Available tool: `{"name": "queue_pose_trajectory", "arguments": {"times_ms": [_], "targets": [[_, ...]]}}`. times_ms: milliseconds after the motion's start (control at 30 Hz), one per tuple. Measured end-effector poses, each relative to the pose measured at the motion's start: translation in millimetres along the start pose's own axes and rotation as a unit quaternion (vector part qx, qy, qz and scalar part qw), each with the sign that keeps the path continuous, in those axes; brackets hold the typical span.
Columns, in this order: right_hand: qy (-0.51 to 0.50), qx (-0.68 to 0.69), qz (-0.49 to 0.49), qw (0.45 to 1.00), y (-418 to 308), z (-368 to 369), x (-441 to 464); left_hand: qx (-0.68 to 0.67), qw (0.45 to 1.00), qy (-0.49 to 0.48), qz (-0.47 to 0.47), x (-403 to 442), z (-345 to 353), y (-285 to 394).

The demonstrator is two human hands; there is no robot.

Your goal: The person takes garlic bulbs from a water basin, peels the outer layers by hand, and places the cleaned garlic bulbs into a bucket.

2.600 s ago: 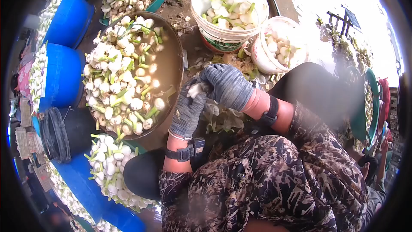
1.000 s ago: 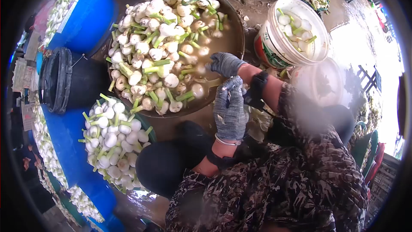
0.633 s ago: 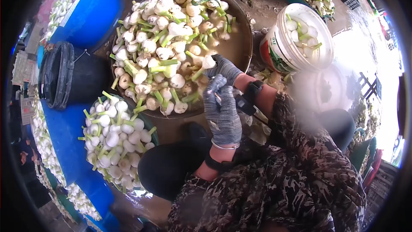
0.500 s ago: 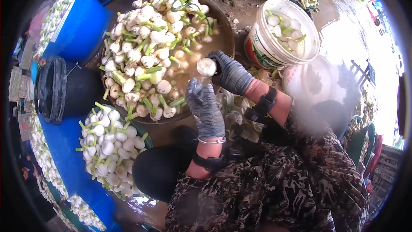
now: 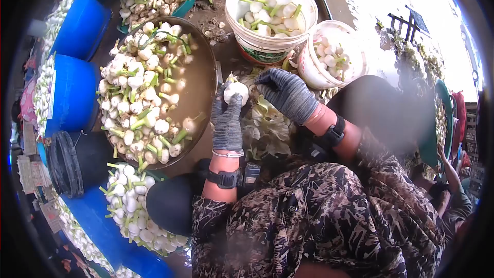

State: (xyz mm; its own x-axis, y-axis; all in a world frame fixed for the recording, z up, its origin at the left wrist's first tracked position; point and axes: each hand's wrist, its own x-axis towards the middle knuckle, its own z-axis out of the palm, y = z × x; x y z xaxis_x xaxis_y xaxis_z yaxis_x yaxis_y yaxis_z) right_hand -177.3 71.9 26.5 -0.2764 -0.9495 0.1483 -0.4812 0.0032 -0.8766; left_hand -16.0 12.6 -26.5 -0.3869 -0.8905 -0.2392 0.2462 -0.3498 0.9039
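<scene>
Both my hands wear grey knit gloves. My left hand (image 5: 228, 118) grips a round white garlic bulb (image 5: 235, 93) between thumb and fingers, right of the wide basin's rim. My right hand (image 5: 288, 94) is beside it on the right, apart from the bulb, its fingers curled together; whatever they hold, if anything, is hidden. The wide round basin (image 5: 210, 80) on the left bears a heap of bulbs with green stems in brown water. Loose pale peelings (image 5: 267, 126) lie below and between my hands.
A white bucket (image 5: 237, 25) of bulbs in water and a smaller white bucket (image 5: 304, 67) stand beyond my right hand. Blue tubs (image 5: 77, 92), a black bucket (image 5: 82, 164) and a pile of clean bulbs (image 5: 131, 203) are at the left. Another person's arm (image 5: 453, 175) shows at the right edge.
The bulb, by my right hand over the basin half a second ago, is now in my left hand. Both hands are clear of the basin, and the view has shifted.
</scene>
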Motion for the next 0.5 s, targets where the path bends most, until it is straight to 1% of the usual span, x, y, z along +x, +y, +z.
{"name": "queue_pose_trajectory", "arguments": {"times_ms": [33,67,100,167,200,267,300,400,433,467,500], "targets": [[0.011,-0.036,0.018,0.999,0,-4,1,-0.005,1.000,0.005,0.012,0,5,1],[0.039,-0.005,-0.029,0.999,2,-1,2,-0.022,1.000,0.005,-0.004,-4,8,5],[0.044,-0.002,-0.026,0.999,2,0,2,-0.017,1.000,0.002,-0.006,-5,9,5],[0.025,-0.119,-0.058,0.991,0,4,4,0.124,0.991,0.006,0.043,-5,8,7],[0.019,-0.138,-0.046,0.989,-3,5,3,0.127,0.991,0.004,0.042,-4,7,8],[0.027,-0.156,-0.046,0.986,-5,11,2,0.238,0.971,0.009,0.032,-5,11,17],[0.033,-0.175,-0.048,0.983,-6,13,2,0.238,0.971,0.009,0.031,-5,9,16],[0.024,-0.155,-0.027,0.987,-7,18,7,0.230,0.972,0.020,0.037,-6,1,10],[0.021,-0.154,-0.027,0.987,-5,19,8,0.159,0.987,0.007,0.037,-8,-1,10],[0.006,-0.081,0.012,0.997,0,22,9,0.088,0.995,-0.006,0.037,-9,-3,10],[-0.010,-0.007,0.051,0.999,6,24,11,0.088,0.995,-0.005,0.036,-11,-5,10]]}}
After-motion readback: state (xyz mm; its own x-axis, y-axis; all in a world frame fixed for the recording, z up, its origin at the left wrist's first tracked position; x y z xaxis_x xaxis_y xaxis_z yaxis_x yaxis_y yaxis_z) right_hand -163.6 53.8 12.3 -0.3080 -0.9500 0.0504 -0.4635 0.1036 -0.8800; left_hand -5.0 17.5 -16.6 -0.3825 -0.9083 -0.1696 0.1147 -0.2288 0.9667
